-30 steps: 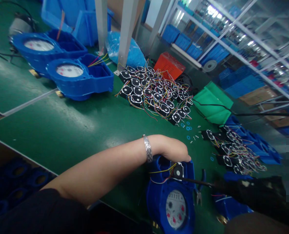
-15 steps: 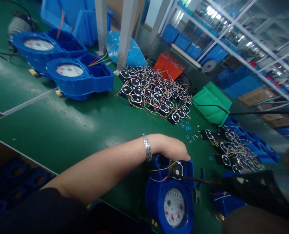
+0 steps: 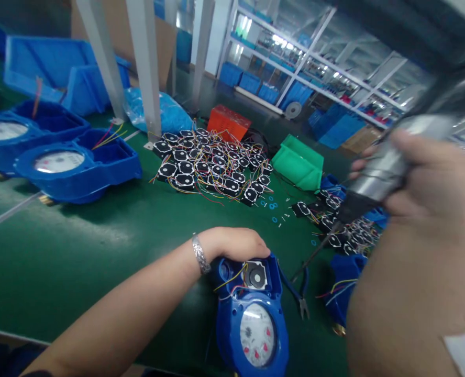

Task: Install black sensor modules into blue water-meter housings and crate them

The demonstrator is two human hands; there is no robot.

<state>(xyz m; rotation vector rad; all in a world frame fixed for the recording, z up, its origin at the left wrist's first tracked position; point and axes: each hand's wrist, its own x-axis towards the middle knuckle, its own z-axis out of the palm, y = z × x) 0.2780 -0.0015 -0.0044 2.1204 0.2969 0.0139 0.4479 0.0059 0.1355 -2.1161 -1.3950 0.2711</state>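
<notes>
In far end of blue meter housing (image 3: pixel 252 298): black module (image 3: pixel 256 276), wires (image 3: pixel 230 281) trailing left. Our left hand (image 3: pixel 242 243) grips housing's far edge, right hand (image 3: pixel 432 178) wrapped round screwdriver (image 3: pixel 384 173), bit (image 3: pixel 314 254) off housing's right. We'd pin housing, keep bit square, wires clear imo.

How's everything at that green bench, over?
Left hand on blue plastic meter with round white dial. Right hand gripping silver-and-black power screwdriver, thin bit off the meter. Blue-handled metal pliers lying close beside meter.

We see meter housing (image 3: pixel 252 298): smooth, glossy plastic | power driver (image 3: pixel 385 167): shiny metal | bracelet (image 3: pixel 200 254): textured metal | tabletop (image 3: pixel 165 225): smooth, glossy | bag (image 3: pixel 173 112): crinkled plastic
</notes>
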